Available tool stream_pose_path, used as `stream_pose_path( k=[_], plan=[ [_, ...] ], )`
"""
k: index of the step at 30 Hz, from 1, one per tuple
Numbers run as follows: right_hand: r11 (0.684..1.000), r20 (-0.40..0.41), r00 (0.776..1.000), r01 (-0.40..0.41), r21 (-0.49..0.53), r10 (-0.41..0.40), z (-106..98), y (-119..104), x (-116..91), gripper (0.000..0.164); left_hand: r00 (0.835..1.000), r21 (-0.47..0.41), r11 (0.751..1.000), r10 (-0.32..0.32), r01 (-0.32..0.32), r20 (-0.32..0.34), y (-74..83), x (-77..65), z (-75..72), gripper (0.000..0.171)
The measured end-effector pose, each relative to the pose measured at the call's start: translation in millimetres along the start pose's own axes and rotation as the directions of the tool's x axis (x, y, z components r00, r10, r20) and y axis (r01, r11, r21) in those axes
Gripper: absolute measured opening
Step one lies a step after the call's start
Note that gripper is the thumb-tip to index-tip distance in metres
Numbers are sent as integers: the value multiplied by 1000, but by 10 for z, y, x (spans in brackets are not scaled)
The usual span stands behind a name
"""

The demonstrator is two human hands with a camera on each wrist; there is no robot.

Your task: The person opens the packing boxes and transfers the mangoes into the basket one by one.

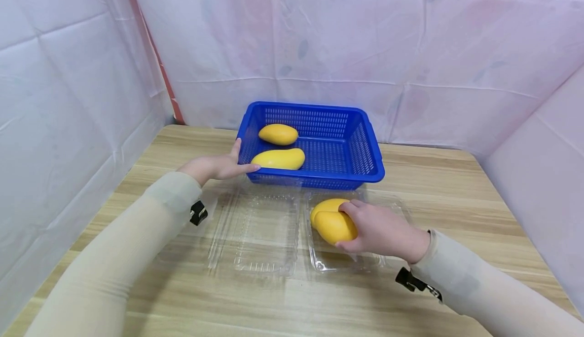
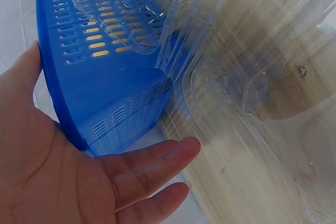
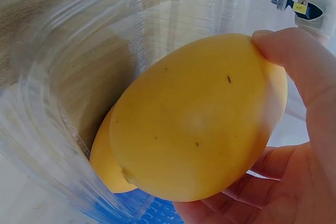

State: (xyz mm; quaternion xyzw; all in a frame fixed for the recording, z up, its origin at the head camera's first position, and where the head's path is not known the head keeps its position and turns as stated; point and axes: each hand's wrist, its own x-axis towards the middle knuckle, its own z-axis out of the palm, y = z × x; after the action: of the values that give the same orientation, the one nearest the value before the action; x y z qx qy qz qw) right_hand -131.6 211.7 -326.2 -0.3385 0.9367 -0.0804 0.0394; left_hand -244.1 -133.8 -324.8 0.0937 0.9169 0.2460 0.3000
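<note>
My right hand (image 1: 383, 228) grips a yellow mango (image 3: 194, 121), thumb on one side and fingers on the other. This mango is over the right part of a clear plastic clamshell box (image 1: 324, 265). Behind it, partly hidden, a second mango (image 3: 110, 161) lies in the same box. My left hand (image 1: 219, 166) rests at the left front corner of a blue basket (image 1: 315, 176). Its fingers (image 2: 152, 169) stretch out straight along the outside, while the thumb touches the rim. Inside the basket lie two more mangoes, an orange-yellow one (image 1: 278, 134) and a paler one (image 1: 280, 159).
Left of the filled box, another transparent plastic section (image 1: 264, 235) lies on the wooden table (image 1: 255, 306); whether the two are joined is hard to tell. Pale cloth (image 1: 342, 38) hangs behind the table and at both sides.
</note>
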Motion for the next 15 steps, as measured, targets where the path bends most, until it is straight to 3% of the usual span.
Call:
stream_pose_path(
  k=[15],
  plan=[
    [1000,8,1000,-7,-1,7,-73,4,17,59,1000,-1,1000,-4,4,0,-8,12,2,102]
  ],
)
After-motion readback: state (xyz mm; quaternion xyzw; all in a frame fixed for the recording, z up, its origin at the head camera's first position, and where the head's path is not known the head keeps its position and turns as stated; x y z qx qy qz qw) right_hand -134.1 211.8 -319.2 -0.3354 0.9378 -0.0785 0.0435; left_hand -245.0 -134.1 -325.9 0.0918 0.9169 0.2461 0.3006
